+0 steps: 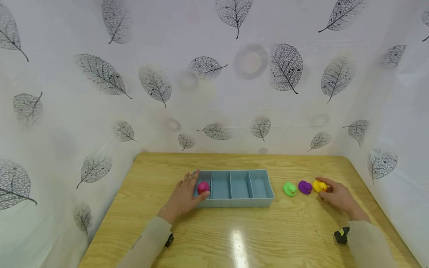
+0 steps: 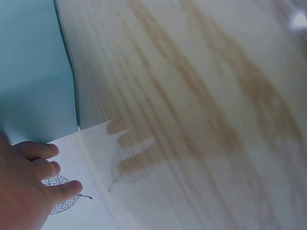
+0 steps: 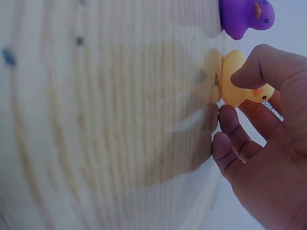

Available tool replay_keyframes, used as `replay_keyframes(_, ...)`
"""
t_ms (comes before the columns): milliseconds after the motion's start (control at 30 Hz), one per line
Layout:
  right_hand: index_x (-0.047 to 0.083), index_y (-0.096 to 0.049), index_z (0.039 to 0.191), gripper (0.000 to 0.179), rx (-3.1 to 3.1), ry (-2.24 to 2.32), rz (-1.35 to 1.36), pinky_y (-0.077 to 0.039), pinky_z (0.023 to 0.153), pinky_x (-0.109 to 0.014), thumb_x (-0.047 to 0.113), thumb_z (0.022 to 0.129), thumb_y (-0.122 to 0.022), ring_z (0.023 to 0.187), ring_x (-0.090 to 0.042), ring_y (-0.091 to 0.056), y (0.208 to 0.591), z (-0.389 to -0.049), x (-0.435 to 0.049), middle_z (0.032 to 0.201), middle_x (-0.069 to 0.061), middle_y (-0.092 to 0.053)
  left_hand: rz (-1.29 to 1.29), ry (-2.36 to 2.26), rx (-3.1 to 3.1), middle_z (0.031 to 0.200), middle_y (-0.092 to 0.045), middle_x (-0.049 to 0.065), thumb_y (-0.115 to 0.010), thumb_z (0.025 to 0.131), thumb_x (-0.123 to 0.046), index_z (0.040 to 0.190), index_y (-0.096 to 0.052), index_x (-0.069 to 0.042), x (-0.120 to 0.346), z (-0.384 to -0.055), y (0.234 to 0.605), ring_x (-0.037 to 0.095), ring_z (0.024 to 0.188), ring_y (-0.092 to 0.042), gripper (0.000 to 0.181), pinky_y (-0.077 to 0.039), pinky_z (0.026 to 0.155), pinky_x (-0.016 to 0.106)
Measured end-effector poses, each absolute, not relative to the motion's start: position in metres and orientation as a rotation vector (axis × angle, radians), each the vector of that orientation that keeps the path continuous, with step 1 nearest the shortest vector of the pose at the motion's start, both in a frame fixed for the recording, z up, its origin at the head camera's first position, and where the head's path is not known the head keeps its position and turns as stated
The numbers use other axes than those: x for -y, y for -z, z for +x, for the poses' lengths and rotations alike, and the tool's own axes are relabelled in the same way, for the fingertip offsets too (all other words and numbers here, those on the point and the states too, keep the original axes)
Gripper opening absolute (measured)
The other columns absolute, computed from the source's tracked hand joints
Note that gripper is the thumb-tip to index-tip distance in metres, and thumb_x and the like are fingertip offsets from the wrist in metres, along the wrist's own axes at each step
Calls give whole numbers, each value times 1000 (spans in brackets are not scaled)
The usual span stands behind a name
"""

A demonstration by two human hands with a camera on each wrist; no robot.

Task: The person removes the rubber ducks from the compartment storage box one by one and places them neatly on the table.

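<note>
My left hand (image 1: 182,197) rests against the left end of a grey-blue box (image 1: 234,203) with a row of compartments. Its thumb reaches over the front rim, and its forefinger lies near the back corner. A pink rubber duck (image 1: 203,187) sits in the leftmost compartment. In the left wrist view, the outer fingers (image 2: 64,191) extend beside the box wall (image 2: 38,72). At the right, my right hand (image 1: 340,199) pinches a yellow rubber duck (image 1: 318,186) between thumb and forefinger; the right wrist view shows the duck (image 3: 232,76) upright at the table surface.
Left of the yellow duck stand a purple duck (image 1: 304,187) and a green duck (image 1: 289,189) in a row, right of the box. A leaf-patterned white curtain (image 1: 214,108) surrounds the back and sides of the wooden table (image 1: 201,238).
</note>
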State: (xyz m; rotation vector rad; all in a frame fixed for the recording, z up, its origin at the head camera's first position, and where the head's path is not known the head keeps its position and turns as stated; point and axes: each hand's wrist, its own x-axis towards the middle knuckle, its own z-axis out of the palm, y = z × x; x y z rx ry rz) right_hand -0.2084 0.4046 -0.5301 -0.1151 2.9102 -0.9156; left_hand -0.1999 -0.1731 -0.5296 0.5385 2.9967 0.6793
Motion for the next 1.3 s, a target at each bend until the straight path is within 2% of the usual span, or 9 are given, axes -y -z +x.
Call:
replay_keyframes(100, -7, -48, 151, 65, -2918, 913, -114, -37, 62, -24, 11, 94, -72, 75, -14, -45, 529, -208, -405, 84, -7, -56, 543, -691, -3009, 171, -34, 19, -53, 101, -68, 170, -16, -8, 173, -199, 530, 46, 160, -25, 99, -29, 123, 69)
replay_keyframes(300, -10, -47, 149, 72, -2947, 912, -45, -44, 70, -24, 27, 96, -77, 88, -22, -55, 528, -206, -405, 107, -24, -68, 549, -703, -3015, 170, -35, 20, -53, 101, -67, 170, -17, -7, 172, -199, 529, 46, 159, -27, 98, -29, 123, 69)
replay_keyframes(467, -12, -49, 147, 74, -2958, 896, 42, -49, 79, -33, 36, 98, -76, 97, -33, -61, 531, -204, -406, 115, -32, -67, 546, -701, -3006, 171, -33, 20, -53, 101, -67, 170, -15, -8, 172, -199, 527, 46, 160, -25, 98, -28, 124, 68)
replay_keyframes(567, -14, -50, 145, 71, -2964, 894, 45, -49, 80, -36, 35, 99, -74, 98, -34, -62, 533, -203, -408, 114, -32, -67, 546, -719, -3004, 170, -34, 21, -54, 101, -65, 170, -15, -7, 172, -198, 526, 46, 160, -26, 98, -28, 124, 69)
replay_keyframes(800, -15, -53, 143, 65, -2987, 874, -9, -48, 76, -34, 30, 99, -74, 90, -26, -56, 535, -203, -410, 107, -25, -67, 549, -716, -3012, 170, -34, 21, -53, 101, -67, 170, -16, -7, 173, -199, 528, 46, 160, -26, 98, -28, 124, 69)
replay_keyframes(1133, -13, -50, 145, 70, -2971, 855, 8, -48, 78, -35, 31, 98, -75, 94, -31, -60, 532, -205, -409, 113, -31, -67, 540, -720, -2995, 171, -32, 19, -52, 101, -68, 170, -14, -9, 174, -200, 530, 45, 161, -24, 99, -27, 125, 68)
replay_keyframes(1300, -12, -43, 151, 77, -2951, 852, -8, -53, 78, -36, 29, 96, -77, 102, -42, -66, 525, -205, -410, 132, -41, -58, 540, -714, -2997, 171, -33, 19, -53, 101, -68, 170, -14, -9, 173, -199, 529, 45, 160, -25, 99, -28, 124, 69)
